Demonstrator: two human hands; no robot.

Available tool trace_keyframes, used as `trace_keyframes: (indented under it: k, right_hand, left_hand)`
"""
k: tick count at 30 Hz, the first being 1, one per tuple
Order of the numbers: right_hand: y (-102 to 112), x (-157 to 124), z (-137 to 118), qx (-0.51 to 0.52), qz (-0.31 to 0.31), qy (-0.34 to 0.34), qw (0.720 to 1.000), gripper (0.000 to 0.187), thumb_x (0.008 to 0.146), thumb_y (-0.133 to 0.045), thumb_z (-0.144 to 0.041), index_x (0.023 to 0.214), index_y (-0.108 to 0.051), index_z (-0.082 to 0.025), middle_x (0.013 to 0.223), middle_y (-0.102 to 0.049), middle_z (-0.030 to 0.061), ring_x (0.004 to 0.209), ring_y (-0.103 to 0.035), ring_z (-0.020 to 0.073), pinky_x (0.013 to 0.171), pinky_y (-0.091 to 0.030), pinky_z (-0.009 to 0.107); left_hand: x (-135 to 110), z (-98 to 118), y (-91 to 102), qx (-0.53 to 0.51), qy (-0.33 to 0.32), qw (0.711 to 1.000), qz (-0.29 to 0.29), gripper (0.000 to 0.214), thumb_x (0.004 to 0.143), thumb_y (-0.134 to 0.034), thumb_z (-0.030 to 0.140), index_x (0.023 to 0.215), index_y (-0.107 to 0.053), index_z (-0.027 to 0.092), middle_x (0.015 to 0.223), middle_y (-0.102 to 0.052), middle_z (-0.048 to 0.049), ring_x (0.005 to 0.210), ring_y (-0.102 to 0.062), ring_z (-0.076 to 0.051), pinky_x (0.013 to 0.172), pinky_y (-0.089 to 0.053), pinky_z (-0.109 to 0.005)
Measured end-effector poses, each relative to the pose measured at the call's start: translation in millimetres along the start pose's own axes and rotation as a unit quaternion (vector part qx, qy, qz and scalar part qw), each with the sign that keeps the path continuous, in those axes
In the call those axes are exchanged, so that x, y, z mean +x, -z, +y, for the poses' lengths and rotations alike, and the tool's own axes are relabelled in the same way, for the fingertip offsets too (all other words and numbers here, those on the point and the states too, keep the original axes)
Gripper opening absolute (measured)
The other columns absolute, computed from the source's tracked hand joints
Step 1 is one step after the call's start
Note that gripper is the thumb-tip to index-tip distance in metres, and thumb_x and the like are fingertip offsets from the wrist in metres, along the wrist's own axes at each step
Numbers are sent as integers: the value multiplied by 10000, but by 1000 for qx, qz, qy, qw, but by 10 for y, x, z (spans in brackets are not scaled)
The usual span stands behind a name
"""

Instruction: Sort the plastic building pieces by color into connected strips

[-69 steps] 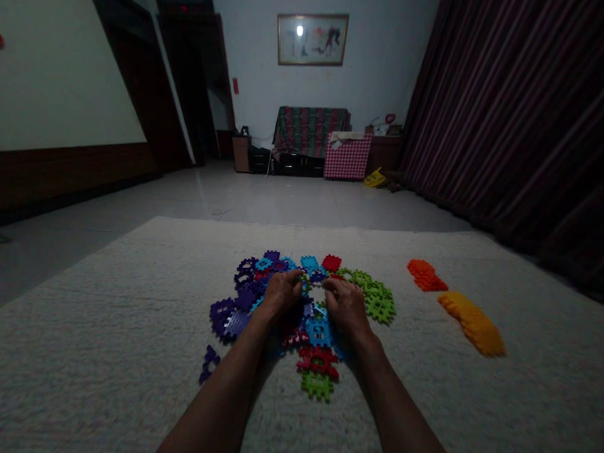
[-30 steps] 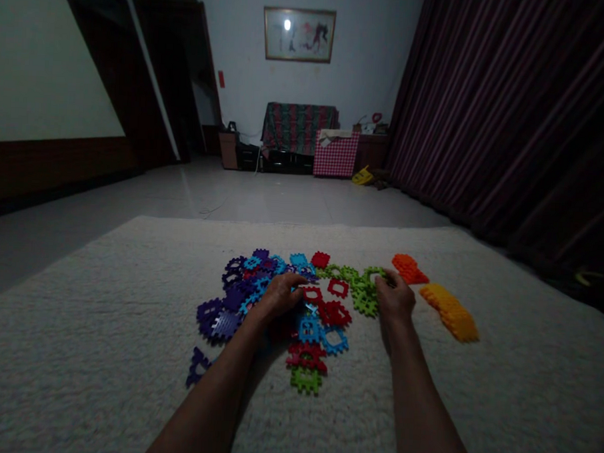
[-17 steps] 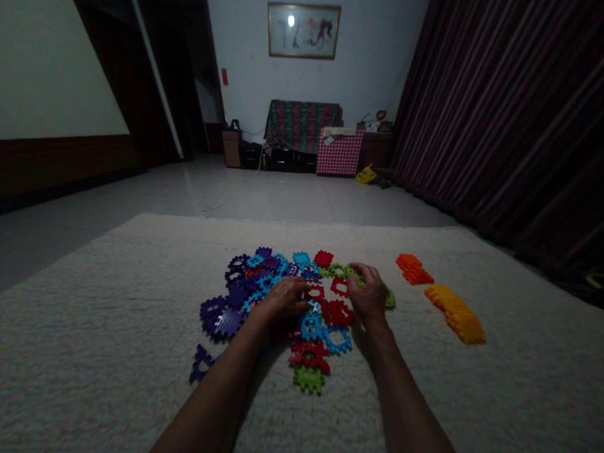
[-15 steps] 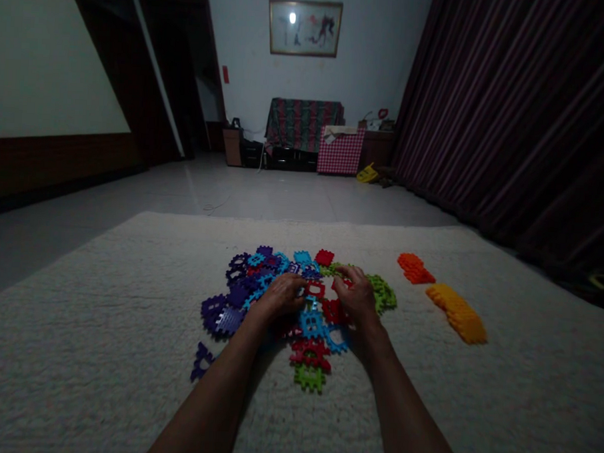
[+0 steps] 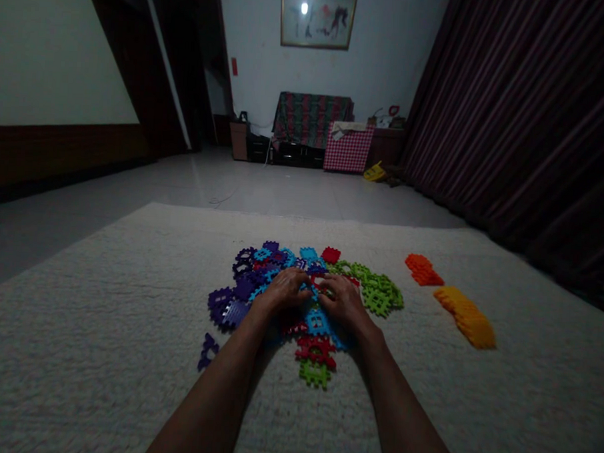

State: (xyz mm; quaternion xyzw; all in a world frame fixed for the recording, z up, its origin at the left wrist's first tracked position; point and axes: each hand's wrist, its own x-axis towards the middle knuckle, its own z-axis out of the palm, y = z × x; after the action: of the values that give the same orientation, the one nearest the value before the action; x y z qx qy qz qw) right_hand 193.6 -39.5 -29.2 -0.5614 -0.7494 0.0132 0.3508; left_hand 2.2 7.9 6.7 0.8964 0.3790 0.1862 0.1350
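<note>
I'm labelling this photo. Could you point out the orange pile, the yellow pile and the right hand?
Orange pile (image 5: 423, 270): head view, middle of its stacked pieces.
Yellow pile (image 5: 465, 317): head view, middle of its slanting row.
Right hand (image 5: 347, 302): head view, back of the hand.

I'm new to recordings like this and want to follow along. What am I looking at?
There is no machine: these are a person's bare left hand and right hand. The view comes from a camera worn on the head, looking forward and down. On the pale mat lie flat, toothed pieces: a mixed heap, largely purple, blue and red; a green pile to its right; and orange and yellow piles beyond. Both hands are among the mixed pieces; whether either grips one is unclear.
</note>
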Motion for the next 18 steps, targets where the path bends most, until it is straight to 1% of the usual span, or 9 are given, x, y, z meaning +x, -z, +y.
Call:
trace_keyframes:
  k: [3,6,8,10,13,16,18]
  right_hand:
    - [31,23,-50,-48,37,-80,995,195,800,-603,-241,964,-699,-204,1073,-695,95,1011,-608,256,920,-416,408]
    - [120,50,-65,-62,34,-125,990,186,825,-567,-269,923,-713,-210,952,-707,80,882,-620,222,823,-421,346]
    - [185,57,-67,-78,-1,-137,988,178,798,-602,-309,880,-729,-216,889,-703,79,836,-613,220,758,-407,326]
    - [232,56,-77,-108,-53,-141,983,187,751,-656,-362,840,-739,-220,861,-694,84,835,-605,242,735,-387,338]
    - [254,45,-102,-139,-112,-139,974,244,712,-697,-413,880,-745,-243,946,-681,92,945,-588,295,780,-371,382]
    - [238,34,-100,-132,-134,-139,972,307,704,-708,-419,977,-734,-281,1048,-657,85,1038,-554,312,826,-358,406]
    - [225,28,-84,-124,-140,-142,972,324,707,-706,-420,998,-724,-276,1044,-651,81,1032,-550,301,831,-358,401]
  left_hand:
    - [-13,26,28,1,-5,1000,-9,304,802,-665,312,1080,-699,195,1089,-685,-92,1074,-601,-250,974,-464,-376]
    - [-19,38,43,14,-10,999,-29,353,776,-696,311,1111,-697,199,1095,-681,-102,1084,-589,-266,970,-461,-387]
    - [-19,34,36,23,-11,999,-30,328,784,-682,291,1102,-704,214,1100,-679,-92,1101,-579,-265,988,-448,-396]
    - [-19,21,15,27,-8,999,-20,306,797,-665,274,1097,-706,233,1104,-676,-80,1117,-570,-257,1009,-435,-398]
    - [-13,3,-21,24,5,1000,-4,275,813,-649,281,1077,-707,230,1096,-672,-78,1119,-570,-250,1017,-433,-393]
    - [6,8,-39,19,11,1000,13,260,825,-626,254,1069,-696,200,1098,-665,-88,1093,-583,-240,1005,-448,-372]
    - [19,35,-37,21,11,999,28,259,841,-598,226,1083,-684,185,1124,-657,-94,1081,-591,-226,995,-458,-347]
